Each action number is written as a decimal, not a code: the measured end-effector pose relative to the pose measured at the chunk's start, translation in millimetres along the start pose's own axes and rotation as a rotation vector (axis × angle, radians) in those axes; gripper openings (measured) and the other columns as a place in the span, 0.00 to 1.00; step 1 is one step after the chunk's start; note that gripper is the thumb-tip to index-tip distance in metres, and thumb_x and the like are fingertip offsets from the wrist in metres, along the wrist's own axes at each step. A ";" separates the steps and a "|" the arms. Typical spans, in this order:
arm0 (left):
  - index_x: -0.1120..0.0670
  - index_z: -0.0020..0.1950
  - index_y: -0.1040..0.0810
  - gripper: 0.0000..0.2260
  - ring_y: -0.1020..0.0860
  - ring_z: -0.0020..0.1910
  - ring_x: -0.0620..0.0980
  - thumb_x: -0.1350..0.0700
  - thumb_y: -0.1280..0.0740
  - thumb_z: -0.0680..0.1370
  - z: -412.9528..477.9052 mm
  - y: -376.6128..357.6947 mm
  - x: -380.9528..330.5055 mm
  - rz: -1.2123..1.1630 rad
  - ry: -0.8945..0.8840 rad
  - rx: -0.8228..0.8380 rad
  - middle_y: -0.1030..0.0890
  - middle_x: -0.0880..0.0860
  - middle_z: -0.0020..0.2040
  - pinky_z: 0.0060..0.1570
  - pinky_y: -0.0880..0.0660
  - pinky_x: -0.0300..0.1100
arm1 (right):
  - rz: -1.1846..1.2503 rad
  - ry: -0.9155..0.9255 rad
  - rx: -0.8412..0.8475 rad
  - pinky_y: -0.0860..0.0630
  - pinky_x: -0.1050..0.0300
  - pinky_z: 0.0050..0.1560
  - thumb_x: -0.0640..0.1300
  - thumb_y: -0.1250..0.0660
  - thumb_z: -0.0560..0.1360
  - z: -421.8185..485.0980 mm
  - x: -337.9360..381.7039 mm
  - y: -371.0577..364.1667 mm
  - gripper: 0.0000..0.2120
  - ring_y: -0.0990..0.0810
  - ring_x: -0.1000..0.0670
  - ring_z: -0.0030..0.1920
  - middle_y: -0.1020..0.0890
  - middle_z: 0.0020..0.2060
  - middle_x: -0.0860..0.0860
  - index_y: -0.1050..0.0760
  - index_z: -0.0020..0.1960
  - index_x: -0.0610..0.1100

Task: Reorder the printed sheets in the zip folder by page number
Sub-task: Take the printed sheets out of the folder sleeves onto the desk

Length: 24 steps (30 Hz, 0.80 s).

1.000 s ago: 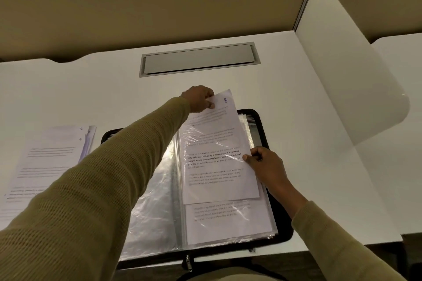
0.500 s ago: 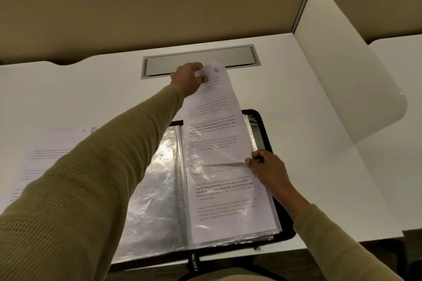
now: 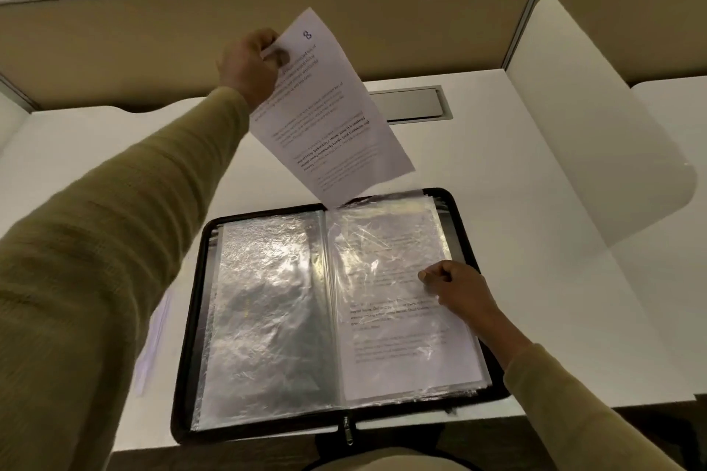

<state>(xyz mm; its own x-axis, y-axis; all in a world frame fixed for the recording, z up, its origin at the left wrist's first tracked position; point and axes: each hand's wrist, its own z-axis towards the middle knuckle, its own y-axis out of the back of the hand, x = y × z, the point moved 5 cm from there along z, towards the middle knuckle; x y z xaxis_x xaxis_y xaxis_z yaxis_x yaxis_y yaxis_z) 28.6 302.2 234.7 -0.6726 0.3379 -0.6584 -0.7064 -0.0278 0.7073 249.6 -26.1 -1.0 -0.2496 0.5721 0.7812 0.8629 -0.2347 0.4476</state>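
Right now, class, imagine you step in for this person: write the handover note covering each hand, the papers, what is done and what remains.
Left hand: pinches sheet 8 by its top corner, raised over the desk, its lower corner at the top edge of the folder.
Right hand: pinches the right sleeve, which has another printed sheet inside.
The folder lies open flat; its left sleeves look empty. Loose sheets lie left of it, partly hidden.
Done: sheet 8 is out.
Left: probably sort it among the loose sheets, pull the rest, refile by number.
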 end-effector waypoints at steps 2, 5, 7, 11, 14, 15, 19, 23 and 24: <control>0.47 0.44 0.21 0.05 0.27 0.40 0.47 0.54 0.36 0.76 -1.1 22.5 2.3 -0.015 -0.005 0.025 0.22 0.49 0.42 0.40 0.29 0.37 | -0.039 0.021 0.037 0.23 0.56 0.42 0.51 0.28 0.76 0.2 8.8 -4.8 0.13 0.19 0.52 0.39 0.15 0.40 0.51 0.19 0.43 0.41; 0.46 0.45 0.21 0.03 0.26 0.40 0.46 0.52 0.35 0.76 -2.8 59.6 13.3 0.006 -0.007 0.066 0.22 0.48 0.44 0.40 0.27 0.40 | -0.044 0.035 0.097 0.28 0.59 0.33 0.51 0.29 0.77 -3.4 29.5 -14.5 0.14 0.21 0.52 0.35 0.17 0.38 0.48 0.22 0.42 0.40; 0.45 0.41 0.23 0.05 0.25 0.39 0.47 0.52 0.33 0.77 -5.7 80.9 23.2 0.000 -0.012 0.106 0.21 0.49 0.44 0.44 0.24 0.44 | -0.010 0.064 0.131 0.26 0.58 0.34 0.50 0.29 0.77 -6.0 45.4 -23.4 0.16 0.20 0.52 0.37 0.15 0.39 0.48 0.24 0.43 0.37; 0.53 0.49 0.21 0.02 0.22 0.40 0.48 0.57 0.33 0.79 -18.8 120.8 41.1 0.014 0.015 0.190 0.19 0.53 0.47 0.47 0.21 0.43 | 0.077 0.132 0.235 0.21 0.57 0.42 0.50 0.29 0.77 -17.0 85.6 -53.5 0.11 0.16 0.49 0.48 0.15 0.46 0.48 0.19 0.48 0.41; 0.53 0.58 0.21 0.09 0.19 0.48 0.56 0.55 0.32 0.79 -29.9 151.2 61.6 0.091 0.075 0.237 0.18 0.55 0.53 0.54 0.21 0.53 | 0.126 0.151 0.291 0.19 0.49 0.51 0.50 0.28 0.77 -25.6 112.1 -84.9 0.09 0.16 0.48 0.50 0.14 0.46 0.49 0.18 0.43 0.45; 0.53 0.59 0.21 0.10 0.19 0.49 0.56 0.55 0.32 0.79 -34.3 160.7 67.5 0.120 0.091 0.245 0.18 0.55 0.53 0.54 0.22 0.54 | 0.124 0.156 0.305 0.19 0.46 0.53 0.51 0.28 0.77 -28.4 119.3 -96.5 0.09 0.16 0.47 0.50 0.14 0.46 0.48 0.18 0.41 0.46; 0.55 0.61 0.22 0.12 0.22 0.48 0.55 0.58 0.32 0.78 -51.0 189.7 88.8 0.250 0.133 0.319 0.20 0.55 0.51 0.56 0.26 0.51 | 0.070 0.212 0.361 0.21 0.43 0.57 0.52 0.29 0.76 -40.5 139.5 -144.6 0.09 0.17 0.46 0.50 0.14 0.46 0.48 0.17 0.43 0.47; 0.54 0.61 0.21 0.13 0.22 0.51 0.56 0.56 0.30 0.77 -61.8 213.6 128.1 0.423 0.252 0.464 0.19 0.55 0.53 0.63 0.30 0.54 | -0.011 0.251 0.445 0.22 0.51 0.56 0.55 0.31 0.77 -56.9 144.9 -190.5 0.12 0.18 0.51 0.54 0.15 0.52 0.53 0.18 0.51 0.48; 0.54 0.63 0.21 0.15 0.23 0.53 0.56 0.56 0.29 0.76 -63.5 218.2 138.5 0.466 0.281 0.489 0.19 0.55 0.55 0.64 0.31 0.53 | -0.025 0.252 0.474 0.22 0.54 0.53 0.56 0.31 0.78 -61.9 144.2 -200.1 0.12 0.19 0.52 0.54 0.16 0.52 0.55 0.19 0.53 0.48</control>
<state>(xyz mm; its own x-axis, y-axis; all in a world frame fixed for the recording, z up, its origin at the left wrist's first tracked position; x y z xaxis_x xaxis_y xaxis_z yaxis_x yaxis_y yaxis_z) -232.7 283.1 281.5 -0.9571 0.1375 -0.2552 -0.1974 0.3358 0.9210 13.7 54.7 48.9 -0.3201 0.3528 0.8793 0.9445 0.1908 0.2673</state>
